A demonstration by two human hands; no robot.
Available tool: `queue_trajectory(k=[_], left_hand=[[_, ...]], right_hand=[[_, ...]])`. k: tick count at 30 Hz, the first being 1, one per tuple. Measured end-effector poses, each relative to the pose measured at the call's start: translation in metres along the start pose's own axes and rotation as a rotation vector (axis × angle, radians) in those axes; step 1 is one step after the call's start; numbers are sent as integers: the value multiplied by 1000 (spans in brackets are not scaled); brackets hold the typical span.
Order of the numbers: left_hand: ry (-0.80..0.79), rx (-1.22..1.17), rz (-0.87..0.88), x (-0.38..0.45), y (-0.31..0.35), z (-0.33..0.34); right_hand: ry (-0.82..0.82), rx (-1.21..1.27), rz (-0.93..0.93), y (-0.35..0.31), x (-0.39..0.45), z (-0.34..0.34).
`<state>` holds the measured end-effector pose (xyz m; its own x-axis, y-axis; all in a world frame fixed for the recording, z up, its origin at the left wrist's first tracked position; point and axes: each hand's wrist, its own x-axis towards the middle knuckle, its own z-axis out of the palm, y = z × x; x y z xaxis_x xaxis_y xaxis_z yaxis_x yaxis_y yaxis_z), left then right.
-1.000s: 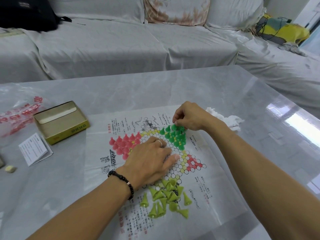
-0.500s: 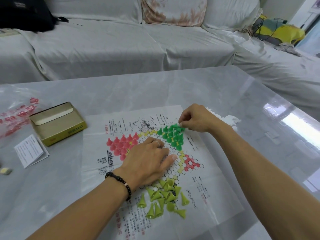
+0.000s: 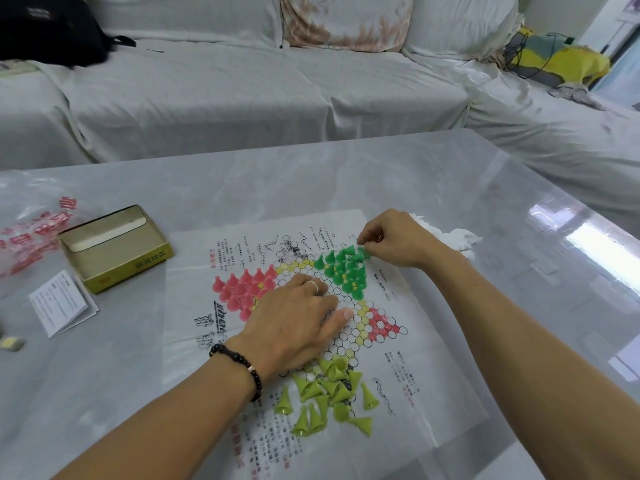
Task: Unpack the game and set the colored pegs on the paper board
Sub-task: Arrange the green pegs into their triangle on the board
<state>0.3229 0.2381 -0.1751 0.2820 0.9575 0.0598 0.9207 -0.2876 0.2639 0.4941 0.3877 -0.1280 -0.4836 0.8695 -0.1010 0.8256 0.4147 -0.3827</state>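
Observation:
The paper board (image 3: 436, 344) lies flat on the grey table. Pink pegs (image 3: 242, 289) stand in its left point and dark green pegs (image 3: 346, 271) in its far point. Yellow-green pegs (image 3: 325, 396) lie in a loose pile at the near point, most of them tipped over. My left hand (image 3: 291, 323) presses flat on the board's middle with fingers spread and covers part of the grid. My right hand (image 3: 394, 240) is at the far right corner of the green group. Its thumb and forefinger pinch the top of a blurred green peg (image 3: 363, 253).
An open gold game box (image 3: 114, 247) sits left of the board, with a folded leaflet (image 3: 62, 303) and a red-printed plastic bag (image 3: 31, 230) beside it. A crumpled white tissue (image 3: 460, 237) lies behind my right hand. A covered sofa (image 3: 242, 98) stands beyond the table.
My right hand has shifted slightly right and away, from above the green pegs to their far right corner. My left hand has stayed flat on the board.

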Motion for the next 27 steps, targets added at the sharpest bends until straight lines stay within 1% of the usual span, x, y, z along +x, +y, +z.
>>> queue_trajectory(k=[3, 7, 12, 25, 27], left_hand=[[6, -7, 2, 0, -1, 1], [8, -5, 4, 0, -1, 1], [17, 3, 10, -1, -2, 3], [17, 3, 12, 0, -1, 2], [18, 1, 10, 0, -2, 3]], right_hand=[[-56, -2, -4, 0, 1, 5], [-39, -43, 23, 2, 2, 4], [-41, -152, 76, 9, -2, 6], [-15, -59, -1, 4, -10, 0], [-39, -53, -16, 1, -10, -2]])
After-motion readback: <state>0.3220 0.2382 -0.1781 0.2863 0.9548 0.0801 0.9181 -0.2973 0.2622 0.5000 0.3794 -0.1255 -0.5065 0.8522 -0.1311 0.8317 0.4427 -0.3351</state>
